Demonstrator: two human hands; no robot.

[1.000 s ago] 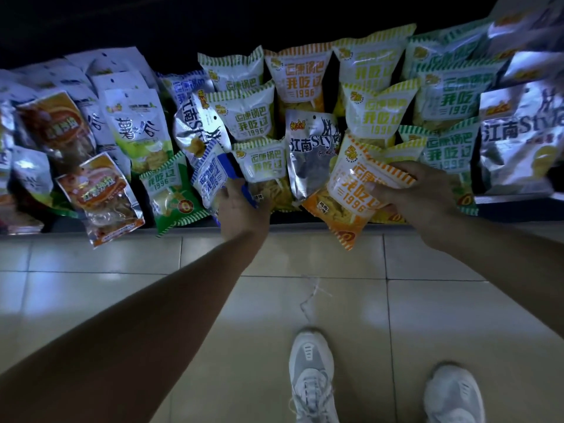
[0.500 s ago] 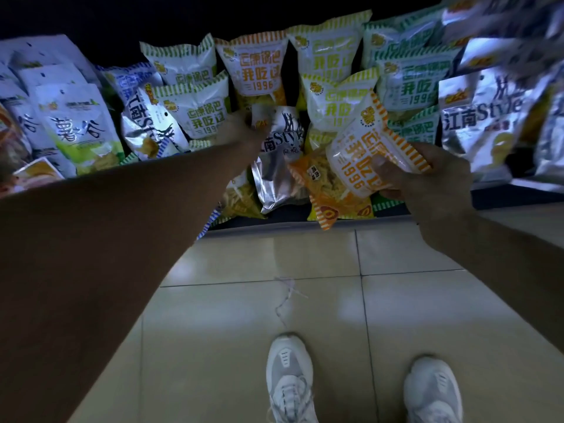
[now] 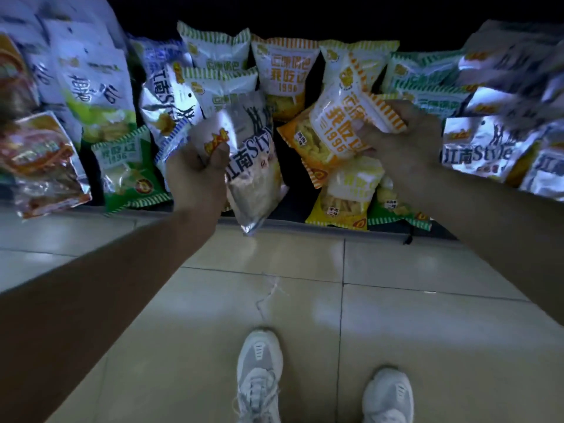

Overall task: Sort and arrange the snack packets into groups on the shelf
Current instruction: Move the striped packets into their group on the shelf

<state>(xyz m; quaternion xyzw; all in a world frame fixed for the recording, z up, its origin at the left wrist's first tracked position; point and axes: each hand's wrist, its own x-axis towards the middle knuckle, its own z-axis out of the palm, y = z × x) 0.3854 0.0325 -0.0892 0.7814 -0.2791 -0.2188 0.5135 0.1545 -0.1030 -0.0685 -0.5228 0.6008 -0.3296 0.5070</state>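
the shelf [image 3: 293, 206] carries overlapping snack packets, partly grouped by colour. the silver packet [image 3: 253, 166] hangs over the shelf's front edge, pinched at its upper left corner by the left hand [image 3: 195, 175]. the orange packet [image 3: 332, 132] is gripped near its top seam by the right hand [image 3: 406, 138], fingers curled. both are likely light, slippery film with brittle contents: hold the seams, do not squeeze.

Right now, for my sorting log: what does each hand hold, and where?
Left hand: silver packet, logo corner. Right hand: orange packet, striped top edge.
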